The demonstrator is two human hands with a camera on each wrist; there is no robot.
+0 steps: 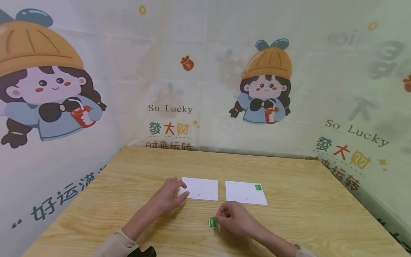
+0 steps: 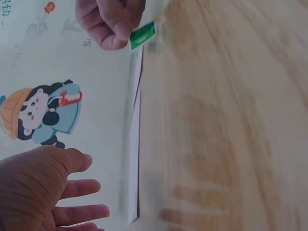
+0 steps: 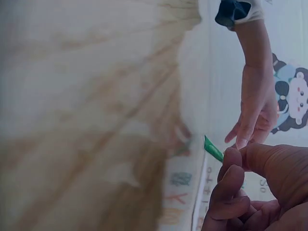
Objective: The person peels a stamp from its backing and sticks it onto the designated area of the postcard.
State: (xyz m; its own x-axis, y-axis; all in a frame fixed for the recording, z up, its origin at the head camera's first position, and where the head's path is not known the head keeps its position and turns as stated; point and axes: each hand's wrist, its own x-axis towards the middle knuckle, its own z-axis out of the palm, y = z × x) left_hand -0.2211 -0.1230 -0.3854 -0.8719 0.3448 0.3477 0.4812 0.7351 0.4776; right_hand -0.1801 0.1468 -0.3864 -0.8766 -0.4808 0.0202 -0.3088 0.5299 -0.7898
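Between thumb and forefinger, my right hand (image 1: 236, 217) pinches a green postage stamp (image 1: 213, 222) by its edge. The stamp (image 2: 143, 35) shows a white border in the left wrist view, and in the right wrist view the stamp (image 3: 213, 148) is seen nearly edge-on. My left hand (image 1: 171, 194) is at the left end of a white envelope (image 1: 202, 189), its fingers spread and relaxed, holding nothing. Right of that envelope lies a second white envelope (image 1: 242, 192) with a green stamp (image 1: 258, 187) in its upper right corner.
The wooden table (image 1: 273, 171) reaches back to a printed cloth backdrop (image 1: 205, 71) with cartoon figures and lettering. A dark wrist strap (image 1: 142, 252) sits at the left sleeve (image 1: 117, 244).
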